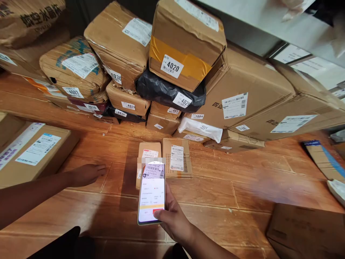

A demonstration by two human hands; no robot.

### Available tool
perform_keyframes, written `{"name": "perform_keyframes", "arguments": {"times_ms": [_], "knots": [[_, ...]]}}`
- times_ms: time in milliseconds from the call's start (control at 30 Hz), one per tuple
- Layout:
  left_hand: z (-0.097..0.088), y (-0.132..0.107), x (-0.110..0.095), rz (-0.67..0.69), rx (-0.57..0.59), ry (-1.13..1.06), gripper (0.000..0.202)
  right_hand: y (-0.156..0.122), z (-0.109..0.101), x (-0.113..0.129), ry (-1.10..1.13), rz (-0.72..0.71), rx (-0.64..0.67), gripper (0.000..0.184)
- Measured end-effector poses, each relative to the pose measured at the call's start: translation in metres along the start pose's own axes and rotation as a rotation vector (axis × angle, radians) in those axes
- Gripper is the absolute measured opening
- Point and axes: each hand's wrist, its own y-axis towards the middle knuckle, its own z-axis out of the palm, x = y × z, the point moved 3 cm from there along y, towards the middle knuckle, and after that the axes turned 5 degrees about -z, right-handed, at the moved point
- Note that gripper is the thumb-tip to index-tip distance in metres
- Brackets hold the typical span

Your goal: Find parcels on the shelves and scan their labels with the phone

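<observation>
My right hand point(172, 214) is closed around a smartphone point(151, 201), its thumb on a red button low on the lit screen. A parcel label shows in the top part of that screen. Beyond the phone, two small cardboard parcels lie side by side on the wooden floor: the left parcel point(150, 146) is partly hidden by the phone, while the right parcel point(187, 158) shows its white label. Off to the left, my left hand point(87, 174) hangs low over the floor with its fingers stretched out and nothing in them, beside a large labelled carton point(60, 153).
Stacked parcels line the back, among them a yellow-taped box point(185, 46) on a black plastic package point(151, 84). Large cartons point(258, 86) stand at the right. A brown box point(307, 230) sits at the lower right, and flattened cardboard point(320, 160) lies near the right edge.
</observation>
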Motion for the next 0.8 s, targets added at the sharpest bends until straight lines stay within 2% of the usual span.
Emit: {"name": "perform_keyframes", "arguments": {"times_ms": [100, 200, 300, 400, 600, 800], "knots": [[-0.003, -0.001, 0.001, -0.002, 0.001, -0.002, 0.040, -0.003, -0.005, 0.000, -0.011, -0.018, -0.007, 0.093], [-0.003, 0.000, 0.003, 0.004, 0.000, 0.003, 0.038, -0.007, -0.015, -0.002, -0.015, -0.015, -0.026, 0.088], [0.003, 0.001, 0.007, -0.005, -0.020, 0.013, 0.038, -0.012, -0.029, -0.004, -0.014, -0.023, -0.064, 0.077], [0.011, 0.001, 0.015, -0.014, -0.046, 0.015, 0.038, -0.018, -0.045, -0.005, -0.023, -0.018, -0.071, 0.076], [0.020, 0.001, 0.025, -0.015, -0.064, 0.033, 0.037, -0.033, -0.070, -0.026, -0.150, 0.097, 0.072, 0.082], [0.014, 0.004, 0.017, -0.014, -0.056, 0.046, 0.042, -0.043, -0.070, -0.042, -0.120, 0.235, 0.171, 0.099]]}}
